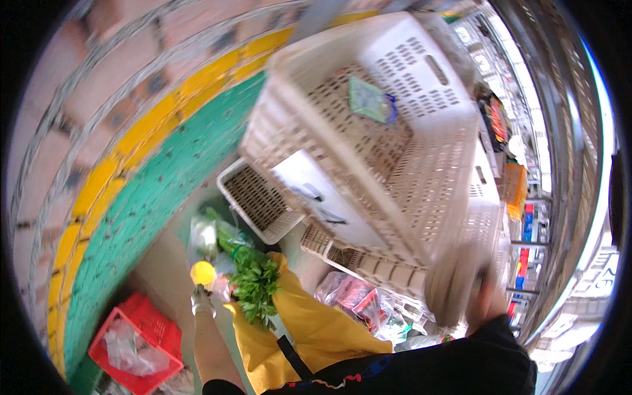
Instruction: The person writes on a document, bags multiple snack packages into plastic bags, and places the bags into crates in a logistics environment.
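Observation:
My left hand (201,303), in a whitish glove, is low at the left. Its fingers are closed at the edge of a clear plastic bag of green vegetables (206,236), beside a round yellow piece (203,272). Leafy greens (255,280) stick out next to the bag, in front of my yellow apron (309,322). At the right, my right hand (486,296) is smeared by motion beside the near corner of a large beige perforated crate (434,178); its fingers cannot be made out. A small green-and-blue packet (370,100) lies inside that crate.
A smaller beige basket (260,201) stands on the floor by the green-and-yellow painted brick wall (191,131). At the lower left is a red crate (135,345) holding clear plastic. Bagged goods (355,299) lie below the big crate. Metal racking (566,164) runs along the right.

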`<control>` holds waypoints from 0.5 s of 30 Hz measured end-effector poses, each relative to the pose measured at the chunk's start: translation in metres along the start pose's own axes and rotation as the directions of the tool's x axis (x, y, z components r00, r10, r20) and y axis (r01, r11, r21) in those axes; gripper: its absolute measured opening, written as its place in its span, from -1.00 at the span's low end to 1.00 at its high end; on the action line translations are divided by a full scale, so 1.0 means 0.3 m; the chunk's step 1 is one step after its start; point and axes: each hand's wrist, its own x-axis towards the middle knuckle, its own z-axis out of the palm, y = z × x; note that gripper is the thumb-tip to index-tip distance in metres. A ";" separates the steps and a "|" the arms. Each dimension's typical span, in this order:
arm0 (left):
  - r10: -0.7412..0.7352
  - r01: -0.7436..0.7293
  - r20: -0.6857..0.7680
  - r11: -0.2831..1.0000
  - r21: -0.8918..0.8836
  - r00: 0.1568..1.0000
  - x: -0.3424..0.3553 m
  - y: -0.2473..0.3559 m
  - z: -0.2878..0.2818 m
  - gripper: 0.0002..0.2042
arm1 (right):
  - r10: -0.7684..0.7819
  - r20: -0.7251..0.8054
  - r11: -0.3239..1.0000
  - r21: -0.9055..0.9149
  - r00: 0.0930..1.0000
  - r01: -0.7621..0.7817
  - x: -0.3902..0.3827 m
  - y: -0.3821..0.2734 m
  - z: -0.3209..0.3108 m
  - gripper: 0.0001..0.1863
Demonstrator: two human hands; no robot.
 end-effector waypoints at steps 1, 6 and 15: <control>0.011 -0.011 0.004 0.999 0.031 1.000 0.003 0.002 0.003 -0.73 | -0.058 -0.206 0.998 0.002 0.977 0.060 0.011 -0.044 -0.133 -0.60; 0.207 -0.222 0.106 0.961 0.165 0.973 0.048 -0.130 0.124 -0.77 | 0.014 -0.801 0.296 -0.569 0.599 -0.768 0.155 0.287 -0.954 -0.29; 0.052 -0.049 -0.029 0.992 0.116 0.998 -0.030 -0.104 0.123 -0.83 | 0.065 -0.793 -0.101 -0.609 0.605 -0.787 0.491 0.491 -1.031 -0.55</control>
